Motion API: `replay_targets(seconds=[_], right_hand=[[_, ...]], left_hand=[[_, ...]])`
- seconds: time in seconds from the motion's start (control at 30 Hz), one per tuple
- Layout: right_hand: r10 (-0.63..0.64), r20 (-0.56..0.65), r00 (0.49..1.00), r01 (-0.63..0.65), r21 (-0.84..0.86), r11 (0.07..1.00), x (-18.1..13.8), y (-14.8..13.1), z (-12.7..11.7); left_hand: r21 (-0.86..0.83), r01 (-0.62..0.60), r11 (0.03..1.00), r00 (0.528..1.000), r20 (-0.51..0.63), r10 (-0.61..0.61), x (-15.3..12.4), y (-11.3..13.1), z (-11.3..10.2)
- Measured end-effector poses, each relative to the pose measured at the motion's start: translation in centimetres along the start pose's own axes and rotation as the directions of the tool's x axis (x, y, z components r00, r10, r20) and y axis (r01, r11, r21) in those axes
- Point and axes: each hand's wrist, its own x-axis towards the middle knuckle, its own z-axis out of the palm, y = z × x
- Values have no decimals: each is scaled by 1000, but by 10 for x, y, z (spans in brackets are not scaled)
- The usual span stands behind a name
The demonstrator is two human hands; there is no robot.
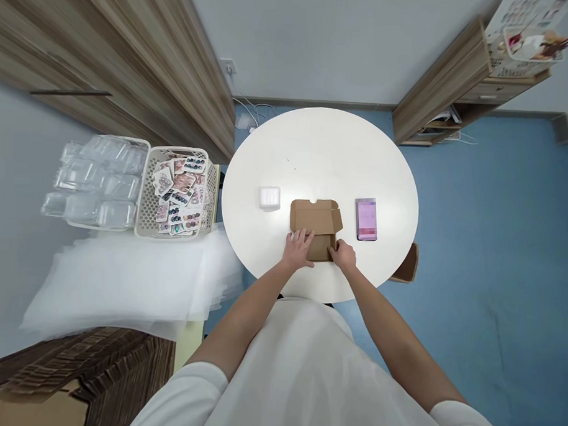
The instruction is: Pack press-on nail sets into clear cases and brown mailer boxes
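A small brown cardboard box lies on the white table in front of me, its lid folded back away from me and its tray facing up. My left hand grips the tray's left side, with fingers reaching over the wall and partly hiding that end. At the opposite end, my right hand pinches the right side wall between thumb and fingers. The visible part of the tray's floor is bare cardboard. To the left of the box sits a small clear plastic container. A phone with a pinkish, blurred screen lies to the right.
Left of the oval table stand a basket of printed cards and a basket of clear plastic containers. Nearer are translucent sheets and stacked flat cardboard. A brown open bin shows below the table's right edge.
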Motion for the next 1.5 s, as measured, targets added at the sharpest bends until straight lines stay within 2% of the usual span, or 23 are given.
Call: replay_targets(seconds=[0.13,0.4,0.6,1.03,1.13,1.17,1.23,1.3,1.33,1.37,1.43,1.47,1.5], right_hand=[[5,14,1000,-4,-26,1000,1,-3,0],[-18,-33,999,16,-66,998,-1,-6,3],[-42,13,999,42,-6,999,-8,-2,5],[-101,-73,992,110,131,985,-26,2,3],[-136,-191,972,170,173,970,-36,4,-3],[-156,-273,949,211,188,959,-41,4,-5],[-208,-448,870,330,213,920,-54,-1,-10],[-291,-536,793,473,239,848,-65,-15,-14],[-355,-524,774,543,260,799,-69,-27,-15],[-440,-475,762,608,292,738,-72,-41,-16],[-623,-290,727,684,385,619,-71,-75,-16],[-668,-211,713,679,442,586,-68,-93,-15],[-669,-163,725,645,503,576,-64,-112,-14]], left_hand=[[-1,-4,1000,1000,-18,4,-2,0,1],[-27,14,1000,1000,-21,-14,-4,0,5],[-31,-7,999,1000,-5,7,-4,-3,2],[-42,-73,996,994,-80,70,-11,-10,-5],[-64,-121,991,983,-145,111,-19,-14,-11],[-77,-139,987,977,-173,124,-24,-16,-14],[-108,-148,983,966,-228,120,-37,-26,-18],[-150,-92,984,958,-282,46,-48,-42,-22],[-182,-44,982,951,-308,-15,-52,-51,-24],[-233,11,972,938,-334,-90,-55,-62,-26],[-399,125,908,892,-356,-278,-53,-86,-32],[-501,176,847,862,-338,-378,-49,-98,-35],[-599,218,771,831,-300,-469,-43,-110,-39]])
